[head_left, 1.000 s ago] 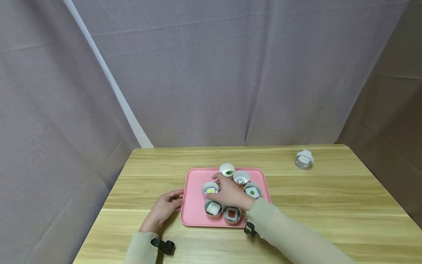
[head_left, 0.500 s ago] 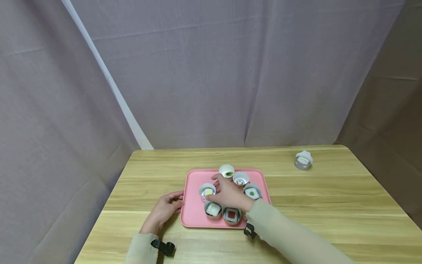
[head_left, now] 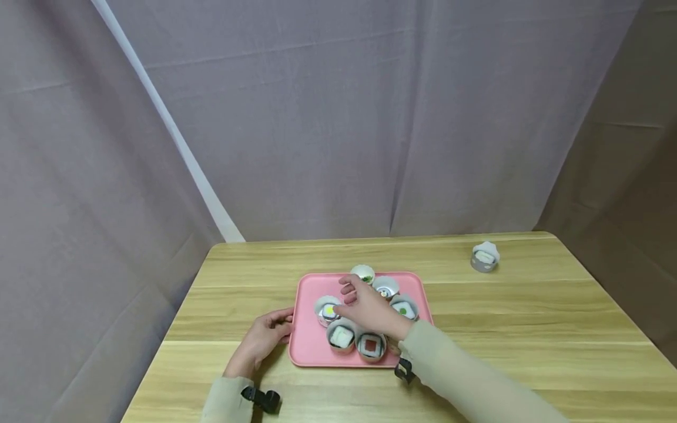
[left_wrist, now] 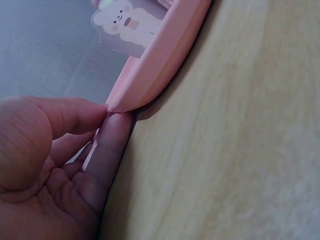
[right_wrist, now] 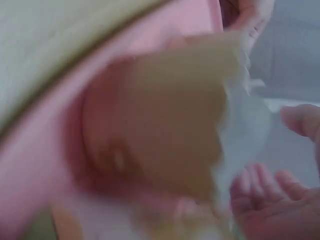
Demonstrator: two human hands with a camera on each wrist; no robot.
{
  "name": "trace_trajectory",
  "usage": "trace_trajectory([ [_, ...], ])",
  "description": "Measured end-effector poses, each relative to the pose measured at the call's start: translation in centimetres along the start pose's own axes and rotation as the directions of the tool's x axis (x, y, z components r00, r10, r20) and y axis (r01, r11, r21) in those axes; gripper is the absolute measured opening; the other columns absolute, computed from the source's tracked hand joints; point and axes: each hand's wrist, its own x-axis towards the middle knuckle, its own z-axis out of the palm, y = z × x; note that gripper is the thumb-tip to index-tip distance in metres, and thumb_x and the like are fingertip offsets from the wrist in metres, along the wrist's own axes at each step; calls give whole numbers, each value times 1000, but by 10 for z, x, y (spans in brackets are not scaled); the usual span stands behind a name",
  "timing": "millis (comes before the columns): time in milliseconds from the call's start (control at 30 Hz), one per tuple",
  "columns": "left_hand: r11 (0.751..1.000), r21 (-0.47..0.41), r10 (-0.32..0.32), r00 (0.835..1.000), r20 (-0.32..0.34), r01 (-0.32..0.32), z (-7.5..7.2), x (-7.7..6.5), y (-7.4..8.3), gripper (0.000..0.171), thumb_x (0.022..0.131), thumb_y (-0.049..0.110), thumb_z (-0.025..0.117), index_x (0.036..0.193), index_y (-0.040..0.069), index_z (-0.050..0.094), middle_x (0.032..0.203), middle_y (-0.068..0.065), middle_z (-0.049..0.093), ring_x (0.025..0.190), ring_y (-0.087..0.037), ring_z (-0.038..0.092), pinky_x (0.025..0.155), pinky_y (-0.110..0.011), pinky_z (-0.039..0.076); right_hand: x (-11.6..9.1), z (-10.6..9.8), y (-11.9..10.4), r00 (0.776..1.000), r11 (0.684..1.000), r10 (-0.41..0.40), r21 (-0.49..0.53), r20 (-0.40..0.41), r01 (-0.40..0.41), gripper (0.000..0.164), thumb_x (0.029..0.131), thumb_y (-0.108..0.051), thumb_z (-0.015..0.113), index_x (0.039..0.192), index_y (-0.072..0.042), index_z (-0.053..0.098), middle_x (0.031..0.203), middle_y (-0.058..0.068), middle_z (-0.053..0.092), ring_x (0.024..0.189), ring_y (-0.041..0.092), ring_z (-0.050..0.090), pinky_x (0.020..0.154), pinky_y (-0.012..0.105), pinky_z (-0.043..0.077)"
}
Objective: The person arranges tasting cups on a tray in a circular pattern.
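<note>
My left hand [head_left: 263,336] pinches the left edge of a pink tray [head_left: 308,346]; in the left wrist view the thumb and forefinger [left_wrist: 115,135] meet at its rim. My right hand [head_left: 370,305] hovers over the tray with thumb and fingers apart and nothing between them. Just left of its thumb stands a paper cup with a yellow-centred piece [head_left: 325,314]. Nearer the tray's front are a paper cup with a white piece [head_left: 341,336] and one with a red-centred piece [head_left: 371,345]. A brownish cup [right_wrist: 155,120] looms blurred in the right wrist view.
Behind my right hand are a cup with green bits [head_left: 363,272] and a pale cup [head_left: 386,285]. A cup with a green-dotted piece [head_left: 404,308] sits by the wrist. One grey cup [head_left: 484,258] stands apart on the wooden table [head_left: 508,317], back right. Grey curtains surround it.
The yellow-centred cup has shifted left on the tray, away from the other cups. My right hand's fingers have moved apart from it. My left hand has stayed at the tray's edge.
</note>
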Motion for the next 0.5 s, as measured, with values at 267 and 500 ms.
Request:
trace_trajectory([
  [267,1000,3,2,1000,-5,-2,1,3,-8,42,93,4,61,134,-1,55,114,-15,60,91,-20,61,77,-33,56,-15,-72,17,975,997,-57,34,-215,65,54,88,-29,73,132,-8,49,117,12,57,97,20,59,84,34,52],
  [500,1000,7,6,1000,-2,-6,-1,3,-6,42,93,4,60,134,-1,55,115,-16,60,93,-22,61,78,-33,56,-36,-123,54,940,998,-18,-59,-341,-2,59,88,-34,71,133,-3,47,117,13,56,97,24,58,80,31,52],
])
